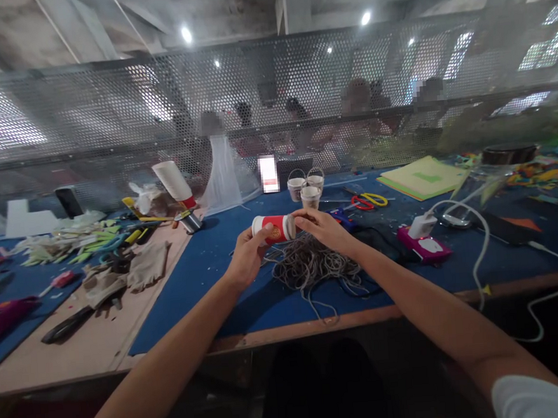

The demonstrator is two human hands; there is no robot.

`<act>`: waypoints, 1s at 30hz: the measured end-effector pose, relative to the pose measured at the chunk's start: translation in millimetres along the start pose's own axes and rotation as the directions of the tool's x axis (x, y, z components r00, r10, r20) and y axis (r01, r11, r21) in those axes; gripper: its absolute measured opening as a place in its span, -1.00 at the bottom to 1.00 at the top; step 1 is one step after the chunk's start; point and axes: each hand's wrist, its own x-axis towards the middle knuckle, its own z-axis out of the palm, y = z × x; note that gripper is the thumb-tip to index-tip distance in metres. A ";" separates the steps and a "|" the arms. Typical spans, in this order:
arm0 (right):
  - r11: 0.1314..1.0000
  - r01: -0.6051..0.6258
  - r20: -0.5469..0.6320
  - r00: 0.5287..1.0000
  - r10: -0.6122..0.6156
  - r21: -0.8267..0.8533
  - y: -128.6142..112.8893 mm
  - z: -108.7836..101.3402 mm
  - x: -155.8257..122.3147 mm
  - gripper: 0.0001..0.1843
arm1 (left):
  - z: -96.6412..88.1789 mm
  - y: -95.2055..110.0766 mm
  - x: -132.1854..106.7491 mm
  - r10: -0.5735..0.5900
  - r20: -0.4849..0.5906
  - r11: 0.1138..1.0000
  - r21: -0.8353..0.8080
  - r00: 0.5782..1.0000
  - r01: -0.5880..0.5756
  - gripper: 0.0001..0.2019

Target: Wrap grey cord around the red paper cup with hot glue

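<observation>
The left hand covered one end of the red cup, and the fingers of the right hand hid the other — the gold mark on its side was too small to read. Behind the perforated screen the people were mere blurs. The table ran off both side edges.

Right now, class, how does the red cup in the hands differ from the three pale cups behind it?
The red cup is held on its side between the left hand and right hand; the pale cups stand upright on the blue mat. The red cup has a red band and no handle; the pale cups carry arched handles. Both are small, round cups.
</observation>
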 end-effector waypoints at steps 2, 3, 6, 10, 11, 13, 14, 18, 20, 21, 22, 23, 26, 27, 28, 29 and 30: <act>1.000 0.010 -0.008 1.000 -0.010 -0.024 -1.4 0.3 -0.7 -0.57 | -1.1 -0.2 1.7 -0.033 -0.003 0.999 -0.035 0.999 0.033 -0.67; 0.999 0.023 -0.018 1.000 -0.023 -0.034 -2.0 0.5 -0.9 -0.59 | -1.4 -0.2 2.6 -0.049 -0.005 0.998 -0.048 0.999 0.049 -0.66; 0.994 0.076 -0.094 0.992 -0.083 -0.073 -2.1 1.4 -0.3 -0.70 | -1.2 0.0 4.6 -0.097 -0.015 0.993 -0.073 0.995 0.096 -0.65; 0.983 0.126 -0.146 0.979 -0.145 -0.131 0.6 2.3 1.0 -0.78 | -0.8 -0.1 4.9 -0.125 0.019 0.988 -0.086 0.992 0.126 -0.67; 0.981 0.132 -0.147 0.977 -0.153 -0.145 1.1 2.5 1.0 -0.79 | -0.9 -0.2 4.6 -0.128 0.035 0.988 -0.083 0.991 0.131 -0.67; 0.976 0.140 -0.153 0.974 -0.165 -0.165 1.6 2.9 0.7 -0.81 | -1.3 -0.6 3.8 -0.138 0.065 0.987 -0.070 0.988 0.143 -0.69; 0.975 0.142 -0.158 0.973 -0.170 -0.171 1.7 3.0 0.5 -0.83 | -1.6 -0.7 3.4 -0.144 0.078 0.987 -0.062 0.986 0.149 -0.70; 0.968 0.162 -0.180 0.964 -0.197 -0.193 2.2 3.0 -0.1 -0.86 | -2.9 -0.9 2.4 -0.161 0.118 0.985 -0.040 0.980 0.167 -0.71; 0.961 0.184 -0.186 0.957 -0.223 -0.206 2.5 2.8 -0.3 -0.86 | -3.1 -0.6 1.9 -0.172 0.120 0.983 -0.044 0.978 0.178 -0.73; 0.956 0.199 -0.188 0.952 -0.241 -0.217 2.4 2.9 -0.6 -0.85 | -3.1 -0.4 1.5 -0.180 0.122 0.981 -0.049 0.976 0.187 -0.74; 0.947 0.217 -0.187 0.946 -0.264 -0.235 2.0 3.0 -0.9 -0.85 | -3.0 -0.1 1.1 -0.192 0.123 0.978 -0.053 0.974 0.200 -0.74; 0.936 0.237 -0.184 0.939 -0.289 -0.262 1.3 3.3 -1.4 -0.84 | -2.8 0.2 0.6 -0.204 0.123 0.976 -0.056 0.971 0.212 -0.74; 0.886 0.289 -0.159 0.918 -0.364 -0.361 -1.6 4.5 -2.9 -0.83 | -1.9 1.0 -0.6 -0.221 0.104 0.974 -0.032 0.970 0.225 -0.70; 0.869 0.304 -0.149 0.911 -0.385 -0.390 -2.5 4.9 -3.3 -0.83 | -1.6 1.2 -0.8 -0.220 0.092 0.975 -0.016 0.971 0.223 -0.69; 0.856 0.315 -0.140 0.906 -0.400 -0.411 -3.1 5.3 -3.6 -0.83 | -1.5 1.4 -0.8 -0.217 0.081 0.976 -0.002 0.973 0.218 -0.69; 0.847 0.322 -0.136 0.902 -0.411 -0.424 -3.5 5.6 -3.7 -0.83 | -1.6 1.5 -0.6 -0.211 0.072 0.978 0.007 0.975 0.211 -0.69; 0.842 0.324 -0.135 0.900 -0.415 -0.431 -3.5 5.8 -3.8 -0.83 | -1.9 1.5 -0.1 -0.198 0.063 0.980 0.010 0.978 0.197 -0.70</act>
